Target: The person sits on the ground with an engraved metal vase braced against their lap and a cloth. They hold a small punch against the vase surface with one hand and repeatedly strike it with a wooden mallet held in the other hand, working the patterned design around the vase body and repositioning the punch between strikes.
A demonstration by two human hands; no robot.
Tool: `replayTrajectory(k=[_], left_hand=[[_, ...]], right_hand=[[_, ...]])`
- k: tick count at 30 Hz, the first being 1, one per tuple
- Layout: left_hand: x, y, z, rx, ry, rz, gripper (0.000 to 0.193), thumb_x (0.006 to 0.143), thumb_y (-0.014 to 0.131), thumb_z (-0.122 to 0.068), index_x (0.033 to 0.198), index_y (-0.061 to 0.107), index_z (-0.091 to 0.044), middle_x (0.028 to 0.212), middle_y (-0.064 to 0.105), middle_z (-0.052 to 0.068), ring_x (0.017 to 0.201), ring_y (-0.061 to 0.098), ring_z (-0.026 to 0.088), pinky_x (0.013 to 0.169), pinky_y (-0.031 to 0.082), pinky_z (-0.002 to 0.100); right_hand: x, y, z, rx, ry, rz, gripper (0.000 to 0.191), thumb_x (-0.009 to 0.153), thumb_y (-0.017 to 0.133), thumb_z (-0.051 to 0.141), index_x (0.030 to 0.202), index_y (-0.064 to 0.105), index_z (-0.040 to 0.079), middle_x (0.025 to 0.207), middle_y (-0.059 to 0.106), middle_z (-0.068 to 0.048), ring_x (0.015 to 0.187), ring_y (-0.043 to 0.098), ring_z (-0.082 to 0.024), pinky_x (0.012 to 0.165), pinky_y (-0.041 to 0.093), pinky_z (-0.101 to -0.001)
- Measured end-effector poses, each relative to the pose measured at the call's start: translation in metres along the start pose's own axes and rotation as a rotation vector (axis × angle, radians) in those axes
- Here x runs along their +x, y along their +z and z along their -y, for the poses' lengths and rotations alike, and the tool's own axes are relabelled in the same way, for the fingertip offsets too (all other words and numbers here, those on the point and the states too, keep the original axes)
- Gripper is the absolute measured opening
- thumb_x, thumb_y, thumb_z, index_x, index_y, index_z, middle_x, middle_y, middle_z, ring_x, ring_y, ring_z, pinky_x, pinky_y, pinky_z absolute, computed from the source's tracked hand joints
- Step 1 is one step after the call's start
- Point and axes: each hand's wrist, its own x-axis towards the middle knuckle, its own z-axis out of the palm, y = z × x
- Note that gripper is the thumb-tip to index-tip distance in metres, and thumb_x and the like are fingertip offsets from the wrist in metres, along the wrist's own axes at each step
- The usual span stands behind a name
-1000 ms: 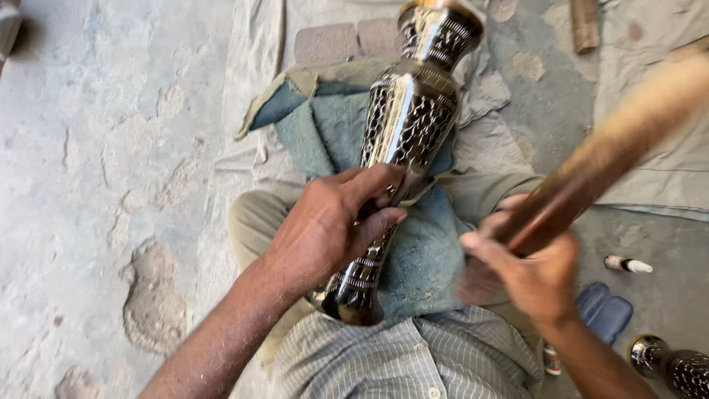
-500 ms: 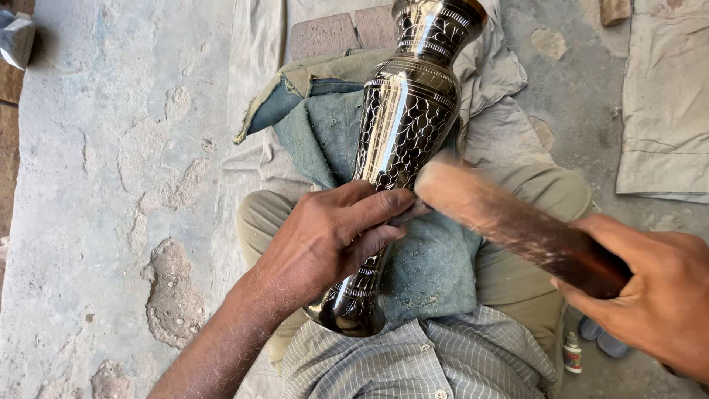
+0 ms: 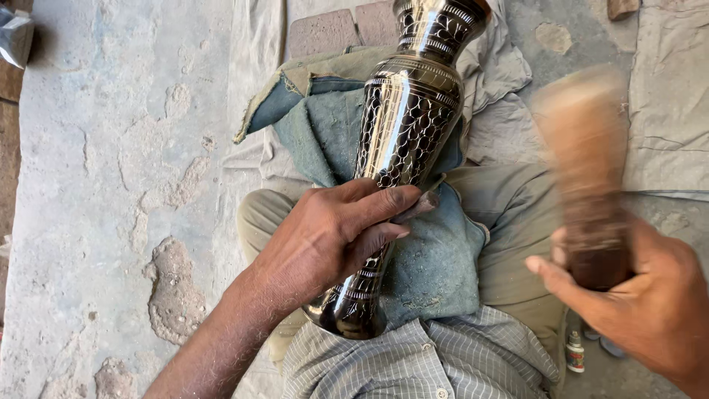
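Observation:
A tall dark metal vase (image 3: 405,125) with an engraved net pattern lies along my lap on a blue-green cloth (image 3: 436,258), its mouth pointing away from me. My left hand (image 3: 332,233) rests on the vase's narrow lower part and pinches a small metal chisel (image 3: 419,205) against its surface. My right hand (image 3: 642,295) grips a wooden mallet (image 3: 587,170) by its lower end. The mallet stands raised and blurred, off to the right of the vase and apart from the chisel.
I sit on a worn concrete floor (image 3: 111,185) covered partly by pale cloths (image 3: 665,96). A brick (image 3: 325,31) lies under the far cloth. A small bottle (image 3: 575,351) lies by my right knee. A shiny object (image 3: 15,37) sits at the top left.
The mallet came down from its raised position onto the chisel by the vase, then swung back up to the right. My left hand stayed on the vase with the chisel.

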Motion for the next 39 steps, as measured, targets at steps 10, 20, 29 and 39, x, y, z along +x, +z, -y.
replayTrajectory(k=[10,20,29,39], left_hand=[[-0.003,-0.001,0.001,0.057,-0.041,0.021,0.033,0.097,0.067,-0.023,0.127,0.066,-0.010,0.109,0.075,0.010,0.083,0.078,0.025,0.070,0.065,0.038],[-0.004,-0.001,0.003,0.003,0.020,-0.011,0.031,0.100,0.065,-0.023,0.129,0.066,-0.011,0.112,0.076,0.009,0.085,0.079,0.024,0.070,0.065,0.037],[-0.006,0.000,0.004,0.026,0.011,-0.031,0.031,0.099,0.068,-0.022,0.127,0.066,-0.011,0.115,0.075,0.010,0.089,0.078,0.025,0.075,0.066,0.038],[-0.007,-0.002,0.005,-0.026,0.007,-0.039,0.033,0.099,0.067,-0.024,0.130,0.066,-0.011,0.112,0.076,0.008,0.088,0.078,0.025,0.070,0.064,0.037]], right_hand=[[0.007,-0.005,-0.018,-0.001,-0.071,-0.037,0.029,0.079,0.085,0.016,0.095,0.065,0.005,0.070,0.065,-0.001,0.057,0.064,-0.013,0.054,0.052,-0.0309],[0.006,-0.013,0.003,-0.104,0.022,-0.040,0.023,0.079,0.083,0.011,0.095,0.067,0.008,0.067,0.065,-0.003,0.058,0.060,-0.015,0.053,0.053,-0.0316],[0.014,-0.016,0.004,-0.304,0.175,0.079,0.046,0.075,0.095,0.021,0.110,0.069,0.004,0.072,0.067,-0.009,0.057,0.063,-0.017,0.053,0.054,-0.0316],[0.006,-0.011,-0.014,-0.107,0.117,-0.028,0.024,0.081,0.085,0.010,0.093,0.066,0.004,0.070,0.060,-0.007,0.054,0.059,-0.017,0.052,0.051,-0.0361]])
